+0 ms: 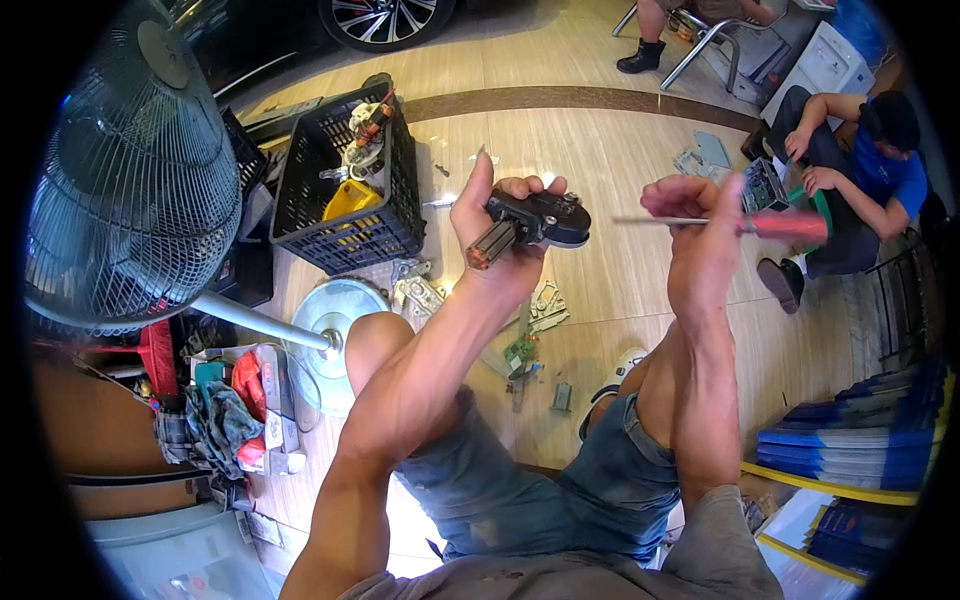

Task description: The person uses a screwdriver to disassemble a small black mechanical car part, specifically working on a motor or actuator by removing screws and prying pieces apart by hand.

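Both forearms come up from the lower edge, and we note the hands raised above the knees. The left hand (522, 268) is half closed, palm up, cupping a dark rounded part with a ribbed grey cylinder (562, 222); the thumb points upward and fingertips curl over its far edge. The cylinder's copper-coloured end faces back toward us.

The right hand (698, 245) stands upright on a near-vertical forearm, fingers partly bent — a loose hold on a thin-shafted screwdriver with a red handle (785, 225). Shaft lies roughly level, tip near the dark part but apart from it; the handle is blurred.

Below, on the pale tiled floor (600, 140), we record a small green circuit board (520, 352). A black slatted plastic crate (350, 240) stands left of the left hand.
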`<action>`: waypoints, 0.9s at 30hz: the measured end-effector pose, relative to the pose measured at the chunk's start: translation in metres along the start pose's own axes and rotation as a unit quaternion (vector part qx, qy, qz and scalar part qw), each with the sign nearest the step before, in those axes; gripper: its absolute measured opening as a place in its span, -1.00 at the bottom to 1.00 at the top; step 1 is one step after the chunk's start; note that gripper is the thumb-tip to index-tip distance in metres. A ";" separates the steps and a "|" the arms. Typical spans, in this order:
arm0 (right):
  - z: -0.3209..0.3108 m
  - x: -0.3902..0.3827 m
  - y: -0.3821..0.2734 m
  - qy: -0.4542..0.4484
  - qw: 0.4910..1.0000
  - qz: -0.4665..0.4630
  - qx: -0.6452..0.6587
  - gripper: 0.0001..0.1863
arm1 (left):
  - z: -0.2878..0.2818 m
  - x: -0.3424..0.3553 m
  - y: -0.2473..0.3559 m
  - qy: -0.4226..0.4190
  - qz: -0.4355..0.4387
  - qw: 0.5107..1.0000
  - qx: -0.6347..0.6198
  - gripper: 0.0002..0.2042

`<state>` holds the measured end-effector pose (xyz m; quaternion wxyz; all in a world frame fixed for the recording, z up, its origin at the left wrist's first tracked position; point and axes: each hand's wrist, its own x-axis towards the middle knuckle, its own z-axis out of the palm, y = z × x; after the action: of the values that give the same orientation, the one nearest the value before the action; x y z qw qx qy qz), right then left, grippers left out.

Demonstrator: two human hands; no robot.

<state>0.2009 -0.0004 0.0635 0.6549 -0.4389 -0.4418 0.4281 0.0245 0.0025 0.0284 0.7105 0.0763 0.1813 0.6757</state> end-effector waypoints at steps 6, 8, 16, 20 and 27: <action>-0.022 -0.020 -0.009 -0.147 0.986 -0.057 0.046 -0.26 | 0.009 -0.006 -0.005 0.016 -0.011 1.000 -0.005 -0.54; -0.014 -0.034 -0.016 -0.159 0.983 -0.092 -0.022 -0.44 | 0.004 -0.002 -0.011 0.031 -0.012 0.999 0.004 -0.54; -0.026 -0.016 -0.003 -0.377 0.868 -0.117 -0.303 -0.75 | -0.018 0.010 0.004 -0.023 0.008 0.999 0.022 -0.54; -0.067 0.014 0.000 -0.197 0.968 -0.019 -0.156 -0.75 | -0.021 0.010 0.015 -0.027 -0.002 0.999 0.017 -0.54; -0.113 0.081 0.014 -0.210 0.928 0.155 -0.265 -0.74 | -0.027 -0.006 0.054 -0.001 0.033 0.999 0.016 -0.55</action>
<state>0.3262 0.0581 0.0410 0.3324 -0.5591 -0.5933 0.4742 -0.0355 -0.0034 0.0239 0.6864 0.0947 0.1887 0.6959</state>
